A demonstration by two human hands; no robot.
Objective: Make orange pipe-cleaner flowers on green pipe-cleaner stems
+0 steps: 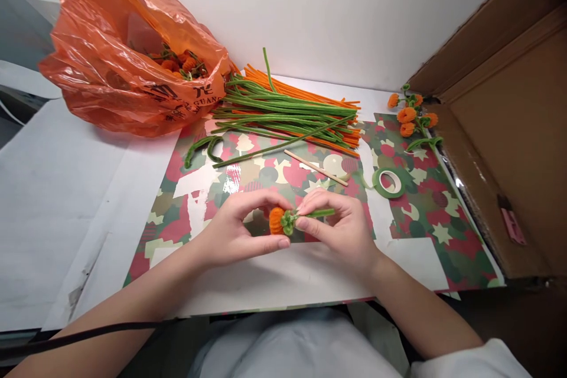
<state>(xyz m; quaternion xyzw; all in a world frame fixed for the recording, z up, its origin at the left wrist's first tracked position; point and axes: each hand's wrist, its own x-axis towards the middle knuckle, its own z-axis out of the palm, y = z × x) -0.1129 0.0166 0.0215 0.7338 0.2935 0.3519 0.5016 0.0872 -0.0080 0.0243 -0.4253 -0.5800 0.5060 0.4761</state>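
The left hand (234,230) and the right hand (341,230) met over the middle of the patterned paper (425,212) on the surface. Between them they held a small orange ball (276,220) with a green collar (289,223) and a green stem (321,212). The left fingers (261,198) were closed round the ball; the right fingers (310,204) were pinched shut on the collar and stem.

Judged from the layout, this piece was nearly formed, with the collar not yet finished. Completed pieces lay in a cluster (411,115) at the far right and inside the orange bag (133,53). A large pile of green and orange stems (292,115) remained unused, so much work was left. A wooden stick (315,168) and a tape roll (388,182) lay untouched nearby.
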